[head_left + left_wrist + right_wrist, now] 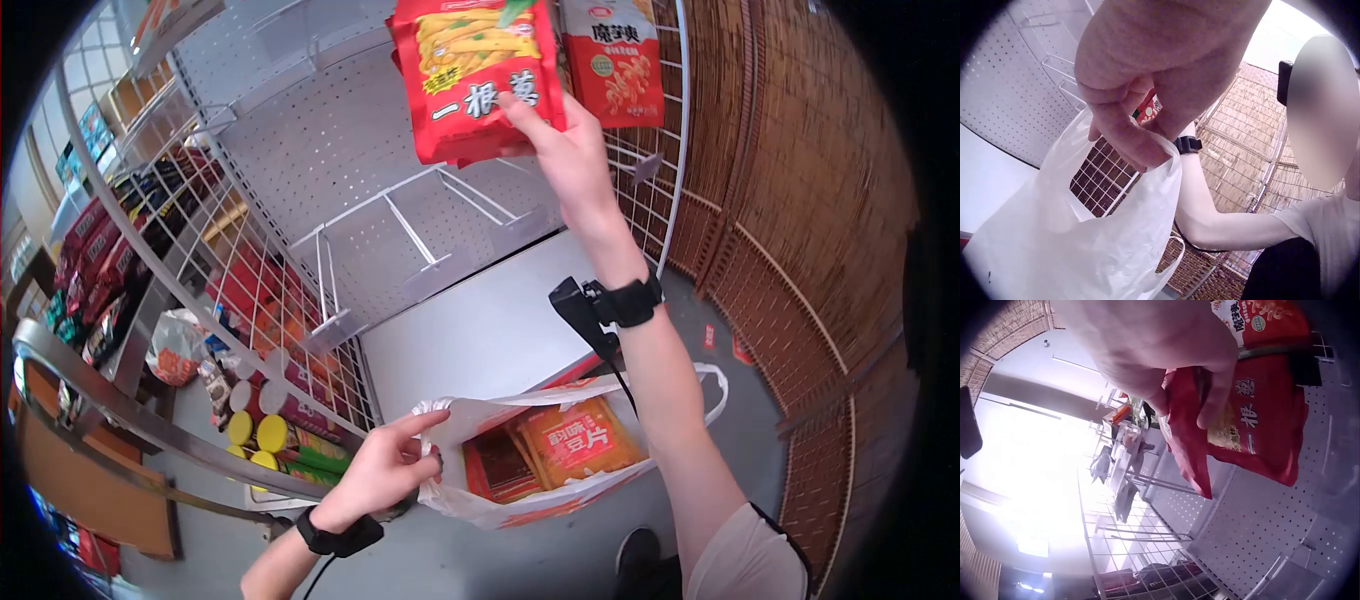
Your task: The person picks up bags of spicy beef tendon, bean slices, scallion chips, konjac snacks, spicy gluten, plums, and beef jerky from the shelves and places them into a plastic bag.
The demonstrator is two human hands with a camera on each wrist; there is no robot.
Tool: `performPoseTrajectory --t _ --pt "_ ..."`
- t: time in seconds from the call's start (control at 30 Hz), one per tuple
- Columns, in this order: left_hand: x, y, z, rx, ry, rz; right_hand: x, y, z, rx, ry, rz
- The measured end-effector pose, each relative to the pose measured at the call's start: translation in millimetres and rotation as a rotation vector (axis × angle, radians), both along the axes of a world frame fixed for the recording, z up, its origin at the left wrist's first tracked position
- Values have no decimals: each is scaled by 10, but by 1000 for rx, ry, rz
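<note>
My right hand (575,165) grips a red snack bag (480,75) printed with yellow sticks, at its lower right corner, thumb on the front. In the right wrist view, thumb and finger pinch a red packet (1188,434), with another red bag (1266,419) close behind. Low in front of the rack, my left hand (385,465) pinches the rim of a white plastic carrier bag (490,512), its mouth spread wide. Inside lie an orange packet (585,440) and a dark red packet (500,465). The left wrist view shows the bag's thin plastic (1116,250) drawn up to the fingers.
Another red snack bag (615,75) hangs at the rack's right. Wire hooks (430,240) jut from the pegboard (310,120) above a white base shelf (450,320). Left are wire mesh, a curved metal rail (190,440) and yellow-lidded tubes (272,433). A woven screen (810,150) stands right.
</note>
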State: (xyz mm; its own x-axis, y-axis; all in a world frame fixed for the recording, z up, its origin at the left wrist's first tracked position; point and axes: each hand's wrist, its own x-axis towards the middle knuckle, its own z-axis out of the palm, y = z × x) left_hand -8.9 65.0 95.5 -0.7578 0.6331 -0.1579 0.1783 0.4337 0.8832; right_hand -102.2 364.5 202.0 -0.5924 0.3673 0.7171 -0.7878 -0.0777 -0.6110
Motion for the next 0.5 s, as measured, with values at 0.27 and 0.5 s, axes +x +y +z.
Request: performPoseTrajectory --t 0.27,0.5 --pt "11 -84 -69 25 16 19 441 31 184 87 -5 -50" --pt "-43 -77 -135 46 52 16 955 232 31 220 -191 -33"
